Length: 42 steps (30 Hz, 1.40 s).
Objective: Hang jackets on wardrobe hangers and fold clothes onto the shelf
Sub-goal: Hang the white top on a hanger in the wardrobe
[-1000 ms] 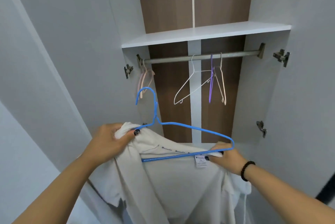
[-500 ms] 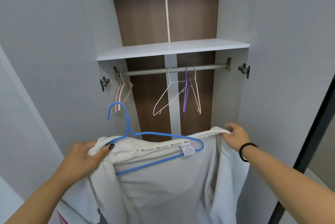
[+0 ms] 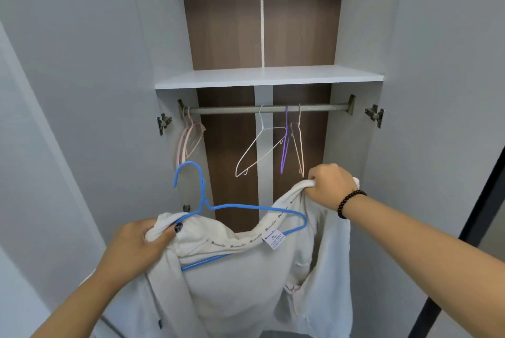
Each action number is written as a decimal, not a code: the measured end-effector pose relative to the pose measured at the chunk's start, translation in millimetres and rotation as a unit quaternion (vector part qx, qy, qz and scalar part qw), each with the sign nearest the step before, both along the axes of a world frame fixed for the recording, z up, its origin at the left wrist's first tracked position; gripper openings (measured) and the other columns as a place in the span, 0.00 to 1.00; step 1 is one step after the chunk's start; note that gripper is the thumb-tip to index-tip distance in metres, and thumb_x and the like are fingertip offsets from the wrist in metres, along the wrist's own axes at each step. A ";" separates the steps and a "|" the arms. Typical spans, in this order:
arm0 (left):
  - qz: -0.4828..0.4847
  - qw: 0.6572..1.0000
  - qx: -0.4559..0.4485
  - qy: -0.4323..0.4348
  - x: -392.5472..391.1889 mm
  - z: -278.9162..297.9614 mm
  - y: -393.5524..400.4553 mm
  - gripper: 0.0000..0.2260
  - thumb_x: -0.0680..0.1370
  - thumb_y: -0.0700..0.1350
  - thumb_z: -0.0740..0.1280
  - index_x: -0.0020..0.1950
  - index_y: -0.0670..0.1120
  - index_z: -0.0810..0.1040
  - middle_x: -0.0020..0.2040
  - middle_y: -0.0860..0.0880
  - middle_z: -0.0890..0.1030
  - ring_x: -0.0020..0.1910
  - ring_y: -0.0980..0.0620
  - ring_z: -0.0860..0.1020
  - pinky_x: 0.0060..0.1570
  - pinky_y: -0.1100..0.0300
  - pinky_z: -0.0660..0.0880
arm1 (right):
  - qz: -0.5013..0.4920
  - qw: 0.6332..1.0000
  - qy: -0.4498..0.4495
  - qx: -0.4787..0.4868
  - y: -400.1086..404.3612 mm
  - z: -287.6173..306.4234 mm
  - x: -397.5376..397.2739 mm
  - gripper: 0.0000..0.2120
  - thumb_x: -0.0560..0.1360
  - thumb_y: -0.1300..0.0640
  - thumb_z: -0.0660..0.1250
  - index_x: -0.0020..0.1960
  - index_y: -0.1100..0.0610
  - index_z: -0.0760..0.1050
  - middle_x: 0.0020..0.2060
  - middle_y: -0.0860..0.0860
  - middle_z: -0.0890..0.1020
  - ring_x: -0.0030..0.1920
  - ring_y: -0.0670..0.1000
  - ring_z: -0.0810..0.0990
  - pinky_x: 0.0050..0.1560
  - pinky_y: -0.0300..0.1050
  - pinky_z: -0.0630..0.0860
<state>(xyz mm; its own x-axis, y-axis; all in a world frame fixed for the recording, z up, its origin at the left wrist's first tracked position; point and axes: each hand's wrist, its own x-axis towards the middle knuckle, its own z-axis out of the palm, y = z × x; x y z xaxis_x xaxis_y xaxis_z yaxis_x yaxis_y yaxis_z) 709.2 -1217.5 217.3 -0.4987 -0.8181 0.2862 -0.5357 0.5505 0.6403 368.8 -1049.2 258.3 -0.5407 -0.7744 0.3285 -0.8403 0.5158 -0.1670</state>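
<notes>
Open wardrobe ahead: white shelf (image 3: 269, 76) across the far upper part, metal rail (image 3: 267, 108) just beneath it. On the rail, pink hangers (image 3: 190, 138) bunched at the far left end; a white wire hanger (image 3: 259, 151), a purple hanger (image 3: 285, 143) and a cream hanger (image 3: 300, 146) hanging close together right of centre. Door hinges (image 3: 375, 115) on both side walls. Open grey doors flanking left and right; dark frame edge at the far right.

Between the hands and the rail, nothing but air; blue hanger (image 3: 240, 209) held near and low, well below the rail, hook up and to the left, just in front of the pink hangers. Cream jacket (image 3: 246, 283) draped over the blue hanger's left shoulder; right shoulder of the hanger bare wire, collar sagging beneath it, size label (image 3: 274, 240) showing at the neck.

Left hand (image 3: 142, 242) near and low, arm reaching up from bottom left, fingers clamped on the jacket's left shoulder, dark-nailed thumb on top. Right hand (image 3: 329, 187) higher and farther, fisted round the jacket's right shoulder, lifted above the hanger's right end, beaded bracelet (image 3: 349, 202) at the wrist.
</notes>
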 end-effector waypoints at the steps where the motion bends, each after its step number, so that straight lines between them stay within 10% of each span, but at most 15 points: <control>1: -0.004 1.000 0.006 0.002 -0.6 -2.2 2.8 0.11 0.75 0.51 0.71 0.33 0.53 0.78 0.23 0.54 0.71 0.24 0.58 0.66 0.29 0.61 0.65 | 0.008 1.000 0.006 0.002 -2.9 2.0 4.2 0.07 0.71 0.56 0.63 0.35 0.54 0.73 0.33 0.50 0.76 0.36 0.54 0.74 0.31 0.40 0.65; 12: -0.018 0.999 0.028 0.008 -5.0 -11.7 15.4 0.17 0.75 0.49 0.71 0.27 0.49 0.74 0.20 0.56 0.68 0.22 0.58 0.66 0.25 0.66 0.63 | 0.019 1.000 0.011 -0.007 -18.5 5.6 40.7 0.03 0.74 0.58 0.61 0.41 0.54 0.72 0.32 0.48 0.72 0.34 0.52 0.71 0.27 0.38 0.57; 24: -0.018 0.998 0.009 -0.064 -50.6 -24.8 37.7 0.17 0.76 0.56 0.67 0.28 0.55 0.69 0.28 0.54 0.73 0.34 0.51 0.75 0.35 0.59 0.69 | 0.105 0.989 0.018 -0.098 -32.5 27.3 106.7 0.08 0.78 0.54 0.60 0.52 0.56 0.76 0.42 0.52 0.80 0.40 0.50 0.75 0.40 0.41 0.71; 29: 0.045 0.998 0.049 -0.013 -47.0 -23.0 28.7 0.17 0.76 0.56 0.66 0.30 0.51 0.72 0.31 0.51 0.77 0.36 0.48 0.77 0.34 0.58 0.70 | 0.004 0.999 0.040 -0.021 -22.1 35.9 89.8 0.07 0.73 0.59 0.61 0.49 0.57 0.76 0.43 0.53 0.80 0.41 0.56 0.77 0.38 0.43 0.68; 36: 0.052 0.995 0.058 0.063 -48.6 -8.1 29.1 0.16 0.75 0.54 0.67 0.32 0.46 0.76 0.30 0.49 0.77 0.34 0.49 0.76 0.33 0.58 0.69 | -0.013 1.000 -0.014 -0.003 -34.7 14.8 109.3 0.08 0.75 0.55 0.61 0.49 0.58 0.75 0.44 0.56 0.79 0.45 0.60 0.78 0.40 0.46 0.72; 42: 0.030 0.989 0.089 0.111 -58.1 -7.2 26.8 0.16 0.74 0.52 0.69 0.31 0.44 0.75 0.27 0.49 0.75 0.29 0.52 0.73 0.29 0.59 0.66 | 0.059 0.959 -0.191 -0.203 -49.7 15.4 143.3 0.08 0.78 0.55 0.62 0.43 0.57 0.75 0.36 0.50 0.78 0.37 0.48 0.76 0.36 0.37 0.72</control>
<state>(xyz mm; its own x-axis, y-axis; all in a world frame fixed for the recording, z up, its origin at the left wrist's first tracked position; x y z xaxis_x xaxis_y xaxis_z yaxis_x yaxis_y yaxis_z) 651.1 -1190.7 210.1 -0.3887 -0.8917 0.2321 -0.3989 0.3899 0.8300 512.1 -1098.8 273.6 -0.5979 -0.6878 0.4117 -0.7267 0.2482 -0.6406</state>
